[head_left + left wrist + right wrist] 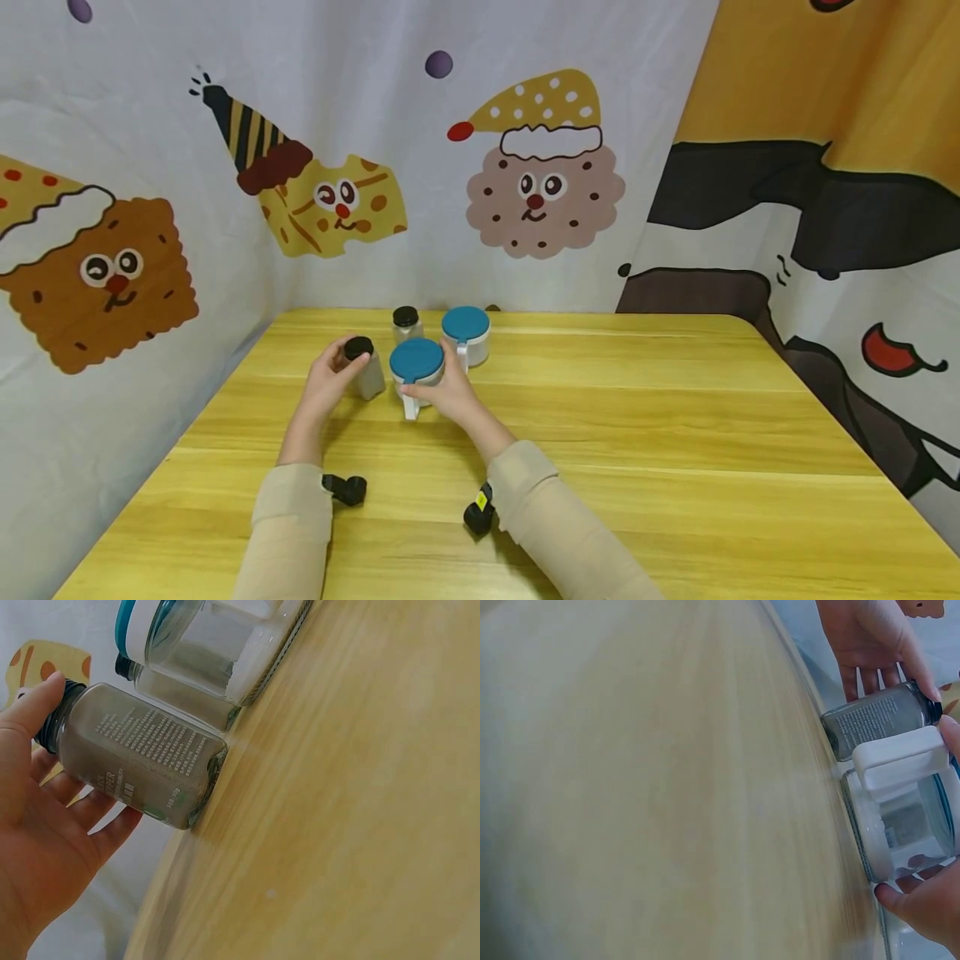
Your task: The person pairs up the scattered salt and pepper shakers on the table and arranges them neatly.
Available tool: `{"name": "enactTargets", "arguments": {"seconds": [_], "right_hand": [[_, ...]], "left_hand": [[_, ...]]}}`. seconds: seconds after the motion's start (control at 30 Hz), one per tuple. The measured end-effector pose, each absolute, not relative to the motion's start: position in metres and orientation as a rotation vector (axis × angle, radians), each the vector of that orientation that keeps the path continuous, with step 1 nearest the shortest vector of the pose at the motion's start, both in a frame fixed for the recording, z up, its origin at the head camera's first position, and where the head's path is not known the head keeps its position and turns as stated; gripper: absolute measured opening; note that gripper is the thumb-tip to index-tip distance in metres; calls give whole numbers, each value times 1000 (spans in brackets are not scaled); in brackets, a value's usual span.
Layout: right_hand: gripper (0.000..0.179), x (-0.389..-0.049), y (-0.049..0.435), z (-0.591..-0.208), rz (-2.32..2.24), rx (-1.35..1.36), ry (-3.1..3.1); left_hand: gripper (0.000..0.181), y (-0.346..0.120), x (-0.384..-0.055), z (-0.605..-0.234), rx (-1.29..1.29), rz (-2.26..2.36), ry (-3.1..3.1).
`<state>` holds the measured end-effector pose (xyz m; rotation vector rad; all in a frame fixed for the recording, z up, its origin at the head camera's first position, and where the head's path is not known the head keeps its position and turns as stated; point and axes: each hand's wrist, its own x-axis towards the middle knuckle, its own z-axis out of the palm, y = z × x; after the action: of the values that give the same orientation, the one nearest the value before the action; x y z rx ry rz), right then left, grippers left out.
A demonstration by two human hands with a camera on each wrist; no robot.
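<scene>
My left hand [324, 387] grips a small glass spice bottle [139, 754] with a black cap, thumb on the cap and fingers behind the body. Greyish-brown powder shows through its printed glass in the left wrist view. To its right, my right hand [455, 390] holds a glass seasoning jar [907, 817] with a blue lid and a white handle. The thumb is near the lid and handle, with fingers around the far side. The handle faces me. Both held things stand upright side by side.
Behind them are another black-capped bottle [406, 320] and a second blue-lidded jar [466, 325], close to the back edge of the wooden table [637, 417]. A printed curtain [420, 275] hangs behind the table. Small black cameras [348, 490] sit at both wrists.
</scene>
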<state>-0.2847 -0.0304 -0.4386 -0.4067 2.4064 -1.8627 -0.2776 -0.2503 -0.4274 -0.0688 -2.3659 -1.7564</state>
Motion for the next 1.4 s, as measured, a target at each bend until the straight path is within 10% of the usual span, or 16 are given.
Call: {"name": "enactTargets", "arguments": {"seconds": [1.4], "right_hand": [[104,-289,-39,-445,-1908,-331,2451]], "left_hand": [[52,-241,-261,-402,-115,-1872,-2304]]}}
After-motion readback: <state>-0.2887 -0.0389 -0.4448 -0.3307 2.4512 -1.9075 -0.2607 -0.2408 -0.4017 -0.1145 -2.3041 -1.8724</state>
